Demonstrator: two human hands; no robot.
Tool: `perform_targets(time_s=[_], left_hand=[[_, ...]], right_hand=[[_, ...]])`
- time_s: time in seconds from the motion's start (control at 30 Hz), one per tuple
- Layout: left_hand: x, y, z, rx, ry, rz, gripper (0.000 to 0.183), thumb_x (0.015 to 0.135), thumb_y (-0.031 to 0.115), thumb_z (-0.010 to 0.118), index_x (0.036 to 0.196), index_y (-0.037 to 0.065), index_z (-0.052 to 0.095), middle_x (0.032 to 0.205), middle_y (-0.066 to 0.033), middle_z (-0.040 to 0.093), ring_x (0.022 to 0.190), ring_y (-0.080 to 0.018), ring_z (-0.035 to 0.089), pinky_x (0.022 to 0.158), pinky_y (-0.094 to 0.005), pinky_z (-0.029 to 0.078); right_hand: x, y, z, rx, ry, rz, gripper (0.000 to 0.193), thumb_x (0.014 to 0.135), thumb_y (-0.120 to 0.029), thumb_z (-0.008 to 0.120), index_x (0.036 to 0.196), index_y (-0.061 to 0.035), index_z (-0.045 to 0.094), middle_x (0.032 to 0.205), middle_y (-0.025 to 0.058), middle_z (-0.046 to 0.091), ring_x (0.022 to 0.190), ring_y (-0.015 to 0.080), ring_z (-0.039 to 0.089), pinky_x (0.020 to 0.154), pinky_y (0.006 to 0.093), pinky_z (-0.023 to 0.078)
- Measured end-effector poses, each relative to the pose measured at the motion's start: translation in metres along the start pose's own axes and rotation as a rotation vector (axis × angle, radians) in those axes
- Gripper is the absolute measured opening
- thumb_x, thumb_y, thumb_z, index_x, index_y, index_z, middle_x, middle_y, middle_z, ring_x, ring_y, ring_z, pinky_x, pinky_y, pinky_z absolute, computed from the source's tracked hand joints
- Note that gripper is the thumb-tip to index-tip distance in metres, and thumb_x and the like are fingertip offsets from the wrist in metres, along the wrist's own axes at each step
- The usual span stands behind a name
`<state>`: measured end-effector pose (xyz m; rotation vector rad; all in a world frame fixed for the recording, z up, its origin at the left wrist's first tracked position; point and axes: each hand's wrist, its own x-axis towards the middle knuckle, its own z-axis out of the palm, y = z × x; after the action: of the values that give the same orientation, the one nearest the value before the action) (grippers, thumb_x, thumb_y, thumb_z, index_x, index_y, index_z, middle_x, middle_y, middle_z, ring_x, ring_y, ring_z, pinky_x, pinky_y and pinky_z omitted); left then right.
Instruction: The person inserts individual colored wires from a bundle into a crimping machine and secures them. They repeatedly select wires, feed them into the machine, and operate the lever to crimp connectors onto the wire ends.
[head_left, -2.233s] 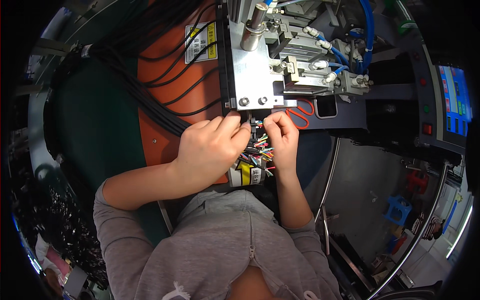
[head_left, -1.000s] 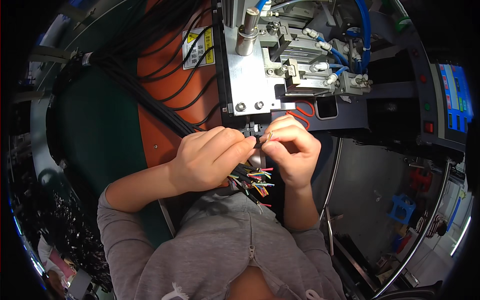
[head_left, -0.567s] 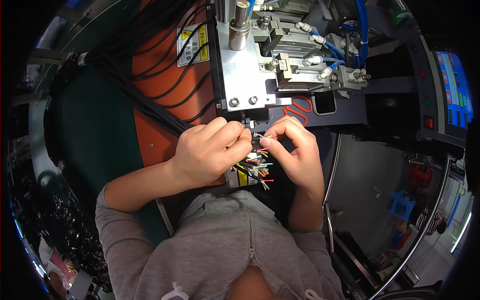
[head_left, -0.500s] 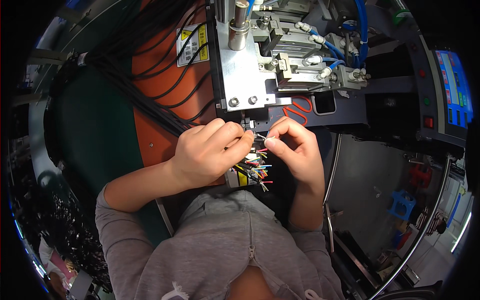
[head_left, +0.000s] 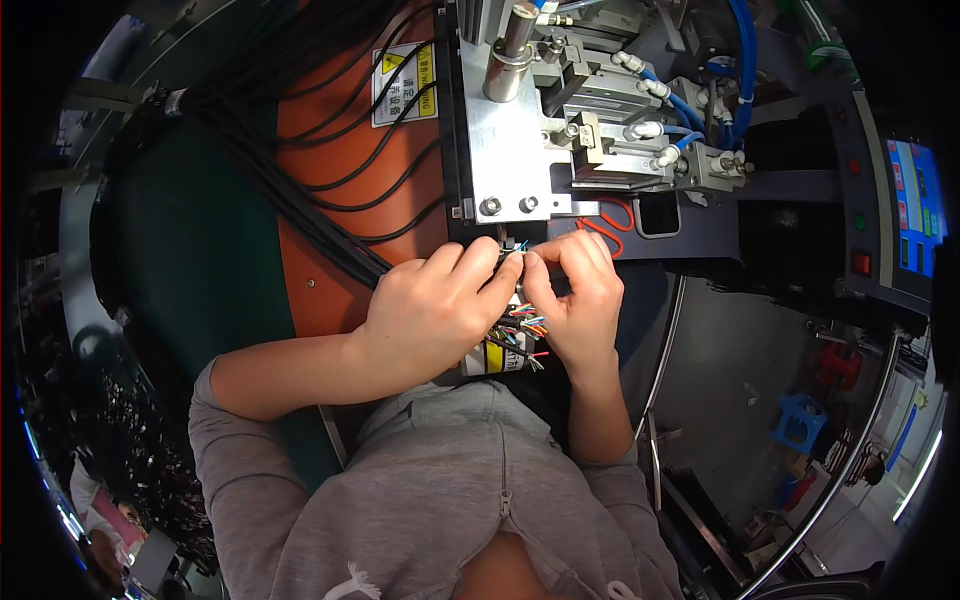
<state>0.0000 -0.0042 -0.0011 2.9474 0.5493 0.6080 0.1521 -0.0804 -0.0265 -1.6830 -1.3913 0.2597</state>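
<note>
1. Since half a second ago, the right hand (head_left: 582, 295) has come in toward the left hand (head_left: 430, 305), and the fingertips of both sit nearer the plate (head_left: 505, 150).
2. The left hand pinches thin coloured wires (head_left: 517, 250) between thumb and finger. The right hand's fingertips meet the same wires, almost touching the left's; whether they are closed on one I cannot tell.
3. The wires are just below the plate's near edge. More cable ends (head_left: 527, 322) fan out between the hands, nearer the body.
4. The wires look light, soft and easily bent, likely to splay or slip; the black cables (head_left: 330, 235) seem stiffer and springier.
5. The black sleeve close behind the wires looks the steadiest hold; single wires suit a light fingertip pinch near their tips.
6. Red-handled scissors (head_left: 617, 226) lie on the counter (head_left: 692, 243), right of the plate.
</note>
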Motion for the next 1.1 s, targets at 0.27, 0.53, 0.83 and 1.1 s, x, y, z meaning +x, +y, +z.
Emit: perform_targets(time_s=[0.27, 0.53, 0.83, 1.1], left_hand=[[0.001, -0.003, 0.003, -0.042, 0.048, 0.008, 0.029, 0.071, 0.006, 0.066, 0.099, 0.007, 0.070, 0.068, 0.0006, 0.046, 0.057, -0.0102, 0.051, 0.045, -0.0240, 0.041], [0.005, -0.013, 0.004, -0.084, 0.102, 0.023, 0.022, 0.068, 0.010, 0.066, 0.090, 0.007, 0.068, 0.072, 0.0012, 0.055, 0.060, -0.0118, 0.056, 0.047, -0.0251, 0.042], [0.002, -0.008, -0.009, -0.038, -0.029, -0.022, 0.022, 0.071, 0.008, 0.065, 0.092, 0.005, 0.067, 0.076, -0.0001, 0.054, 0.063, -0.0114, 0.057, 0.050, -0.0237, 0.044], [-0.002, -0.009, -0.013, -0.002, -0.132, -0.107, 0.028, 0.070, 0.006, 0.065, 0.098, 0.001, 0.064, 0.080, -0.0043, 0.054, 0.066, -0.0144, 0.061, 0.053, -0.0274, 0.047]], right_hand=[[-0.007, 0.017, 0.019, 0.337, 0.084, 0.237, 0.006, 0.077, -0.001, 0.062, 0.073, -0.0006, 0.057, 0.070, 0.0066, 0.057, 0.063, 0.0153, 0.052, 0.058, 0.0290, 0.041], [-0.007, 0.019, 0.013, 0.401, -0.029, 0.373, 0.006, 0.079, -0.004, 0.064, 0.083, 0.0009, 0.064, 0.078, 0.0094, 0.063, 0.071, 0.0167, 0.060, 0.066, 0.0274, 0.046], [-0.004, 0.011, 0.011, 0.160, 0.115, 0.137, 0.010, 0.069, 0.003, 0.069, 0.076, 0.0007, 0.061, 0.078, 0.0098, 0.064, 0.074, 0.0241, 0.061, 0.068, 0.0307, 0.048], [0.006, 0.011, -0.005, 0.453, -0.200, -0.237, 0.025, 0.065, 0.003, 0.071, 0.089, -0.0013, 0.069, 0.087, 0.0097, 0.068, 0.083, 0.0235, 0.064, 0.075, 0.0329, 0.049]])
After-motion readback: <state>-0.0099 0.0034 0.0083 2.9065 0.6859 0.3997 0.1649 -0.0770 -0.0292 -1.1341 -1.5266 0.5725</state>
